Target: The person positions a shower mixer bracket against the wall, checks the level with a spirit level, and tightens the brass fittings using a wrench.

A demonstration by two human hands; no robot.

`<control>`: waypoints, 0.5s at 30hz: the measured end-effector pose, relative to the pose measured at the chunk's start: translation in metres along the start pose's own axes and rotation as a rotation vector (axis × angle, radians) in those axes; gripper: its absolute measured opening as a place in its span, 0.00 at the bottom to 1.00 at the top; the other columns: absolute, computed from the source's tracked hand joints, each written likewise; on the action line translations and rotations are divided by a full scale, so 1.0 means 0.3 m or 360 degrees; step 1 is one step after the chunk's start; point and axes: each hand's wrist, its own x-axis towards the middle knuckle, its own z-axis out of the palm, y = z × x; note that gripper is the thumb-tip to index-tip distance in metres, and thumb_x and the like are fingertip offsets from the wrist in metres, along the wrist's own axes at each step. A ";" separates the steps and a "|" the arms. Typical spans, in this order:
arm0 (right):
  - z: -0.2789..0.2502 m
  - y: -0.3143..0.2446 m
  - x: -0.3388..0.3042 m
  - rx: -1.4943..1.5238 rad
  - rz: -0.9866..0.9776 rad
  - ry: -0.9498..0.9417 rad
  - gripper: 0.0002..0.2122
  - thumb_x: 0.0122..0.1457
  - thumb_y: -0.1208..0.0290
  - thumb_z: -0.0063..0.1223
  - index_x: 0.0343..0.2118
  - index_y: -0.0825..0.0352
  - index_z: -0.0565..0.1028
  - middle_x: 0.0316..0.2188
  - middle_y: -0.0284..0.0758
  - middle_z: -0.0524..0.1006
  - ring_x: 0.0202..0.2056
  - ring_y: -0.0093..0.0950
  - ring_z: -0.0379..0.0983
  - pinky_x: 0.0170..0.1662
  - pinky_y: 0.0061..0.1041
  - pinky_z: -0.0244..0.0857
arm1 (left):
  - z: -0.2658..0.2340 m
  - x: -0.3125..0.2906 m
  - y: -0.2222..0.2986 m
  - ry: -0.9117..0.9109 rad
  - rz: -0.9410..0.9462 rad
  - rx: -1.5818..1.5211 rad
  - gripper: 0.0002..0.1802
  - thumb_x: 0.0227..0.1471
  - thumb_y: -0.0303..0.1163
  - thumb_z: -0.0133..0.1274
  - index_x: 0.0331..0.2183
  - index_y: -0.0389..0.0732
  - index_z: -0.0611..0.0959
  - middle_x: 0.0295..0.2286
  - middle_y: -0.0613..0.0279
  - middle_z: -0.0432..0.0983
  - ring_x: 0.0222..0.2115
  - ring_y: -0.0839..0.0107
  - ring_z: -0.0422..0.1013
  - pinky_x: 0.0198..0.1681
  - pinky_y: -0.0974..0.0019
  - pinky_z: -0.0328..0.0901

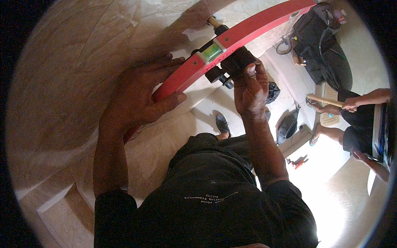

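In my view from the head camera, the red spirit level (252, 31) lies aslant in front of the stone-patterned wall (82, 62), crossing over some dark fittings. I see the left hand (140, 93) closed around its lower part, with the thumb on the near side and the fingers past the far edge. The right hand (252, 89) is apart from the left one; its thumb and fingers pinch the black block (238, 62) just under the level's edge. Whether the level presses on this block, I cannot tell.

A brass fitting (214, 22) shows beyond the level, and a smaller black fitting (214, 74) sits on the near side.

I judge the level to be stiff and rather light for its length; its curve seems to me only the bending of the lens. The painted faces could be a little slippery for a dusty or damp palm. The delicate place is surely the green vial (212, 51), so I would keep the fingers away from its window and hold the bar by its solid parts, as the left hand does. The block looks firm and compact, and I think a pinch on its outer sides is enough.
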 end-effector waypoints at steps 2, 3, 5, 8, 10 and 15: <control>-0.001 -0.003 -0.003 -0.0019 0.0025 -0.0008 0.26 0.63 0.58 0.59 0.54 0.74 0.68 0.47 0.46 0.78 0.47 0.38 0.79 0.45 0.34 0.78 | -0.004 -0.006 0.008 -0.0003 -0.0031 -0.0056 0.31 0.49 0.47 0.64 0.52 0.44 0.82 0.52 0.55 0.77 0.58 0.53 0.68 0.62 0.51 0.62; 0.000 -0.003 -0.004 -0.0017 0.0026 -0.0007 0.26 0.63 0.58 0.59 0.54 0.74 0.68 0.47 0.46 0.78 0.47 0.38 0.79 0.45 0.34 0.78 | -0.008 -0.009 0.014 -0.0004 -0.0047 -0.0085 0.31 0.49 0.47 0.64 0.52 0.44 0.81 0.52 0.55 0.77 0.59 0.53 0.68 0.62 0.51 0.62; -0.004 -0.001 -0.002 -0.0031 0.0017 -0.0023 0.26 0.63 0.57 0.59 0.54 0.74 0.68 0.47 0.46 0.78 0.47 0.38 0.79 0.48 0.35 0.77 | -0.014 -0.010 0.025 -0.0028 -0.0060 -0.0028 0.31 0.49 0.46 0.64 0.53 0.43 0.81 0.53 0.54 0.76 0.59 0.52 0.67 0.63 0.51 0.61; -0.004 0.003 0.000 -0.0022 0.0008 -0.0013 0.26 0.63 0.58 0.59 0.54 0.74 0.68 0.47 0.46 0.78 0.46 0.38 0.79 0.49 0.36 0.76 | -0.015 -0.008 0.024 -0.0054 -0.0052 0.0065 0.31 0.49 0.46 0.64 0.53 0.43 0.81 0.54 0.54 0.76 0.60 0.52 0.66 0.63 0.50 0.60; 0.000 0.003 -0.001 -0.0032 0.0004 -0.0001 0.26 0.63 0.57 0.59 0.54 0.74 0.68 0.46 0.45 0.78 0.46 0.38 0.79 0.49 0.36 0.76 | -0.015 -0.006 0.020 -0.0061 -0.0043 0.0078 0.32 0.49 0.46 0.64 0.53 0.43 0.80 0.54 0.53 0.75 0.60 0.52 0.66 0.63 0.50 0.60; -0.010 0.002 0.003 -0.0079 -0.0030 -0.0020 0.28 0.63 0.54 0.59 0.54 0.75 0.68 0.45 0.45 0.78 0.46 0.36 0.79 0.46 0.33 0.77 | -0.022 -0.003 0.029 -0.0071 -0.0048 0.0111 0.32 0.48 0.46 0.64 0.54 0.43 0.80 0.54 0.53 0.75 0.60 0.52 0.66 0.63 0.51 0.61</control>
